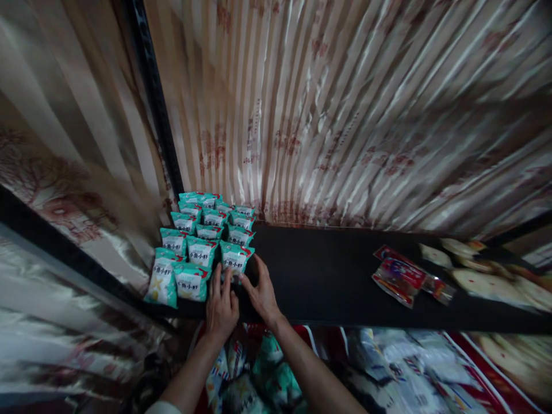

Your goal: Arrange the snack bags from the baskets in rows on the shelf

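Note:
A teal snack bag [235,257] stands upright at the front right of several matching bags on the black shelf. My right hand [263,292] has its thumb and fingers at the lower right edge of this bag, pinching it. Against the lower left of the same bag rest the stretched-out fingers of my left hand [221,310]. Just left of that hand is another teal bag [191,283], with a further teal bag [163,279] leaning beside it at the corner. More teal bags [202,251] stand in rows behind, partly hiding one another.
On the black shelf [319,270], red packets [399,279] lie to the right, with pale packaged items [487,284] beyond. Below the front edge, red crates [483,374] hold teal and white packages. A dark post [157,92] and patterned sheeting [302,115] border the shelf.

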{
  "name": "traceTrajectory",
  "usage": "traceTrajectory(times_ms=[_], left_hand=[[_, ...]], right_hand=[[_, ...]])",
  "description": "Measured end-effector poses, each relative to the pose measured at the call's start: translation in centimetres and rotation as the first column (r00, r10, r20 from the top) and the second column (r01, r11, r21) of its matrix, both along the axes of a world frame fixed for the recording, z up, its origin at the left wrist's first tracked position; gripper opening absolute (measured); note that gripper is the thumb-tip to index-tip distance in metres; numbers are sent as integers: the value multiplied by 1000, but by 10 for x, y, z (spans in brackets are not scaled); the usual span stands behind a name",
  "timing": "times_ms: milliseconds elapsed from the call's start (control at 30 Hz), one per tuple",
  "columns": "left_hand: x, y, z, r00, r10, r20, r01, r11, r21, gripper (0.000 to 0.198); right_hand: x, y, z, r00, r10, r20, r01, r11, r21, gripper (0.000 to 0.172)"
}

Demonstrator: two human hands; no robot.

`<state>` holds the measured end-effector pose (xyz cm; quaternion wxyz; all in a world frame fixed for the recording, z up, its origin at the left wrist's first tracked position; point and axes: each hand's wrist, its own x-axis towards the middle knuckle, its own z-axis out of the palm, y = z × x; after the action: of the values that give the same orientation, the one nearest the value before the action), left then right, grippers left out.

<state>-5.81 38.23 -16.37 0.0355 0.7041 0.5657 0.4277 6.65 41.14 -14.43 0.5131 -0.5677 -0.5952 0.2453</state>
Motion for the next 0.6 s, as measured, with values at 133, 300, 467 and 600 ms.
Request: traceTrajectory(times_ms=[133,300,467,600], left_hand=[[1,-19,-1,999,-43,-7,44,996,77,55],[10,-60,-9,942,-320,-100,323,946,11,38],[23,-116,-18,927,-361,-99,302,878,-372,39],[27,-152,-25,913,-378,-157,153,671,-725,43]], right_hand=[[15,-50,1,999,-20,30,20,1000,15,40],[35,-118,-19,986,-33,163,40,999,-36,23],[48,-168,-43,946,3,325,66,978,-199,25],[50,-192,-51,901,139,410,6,943,-332,27]])
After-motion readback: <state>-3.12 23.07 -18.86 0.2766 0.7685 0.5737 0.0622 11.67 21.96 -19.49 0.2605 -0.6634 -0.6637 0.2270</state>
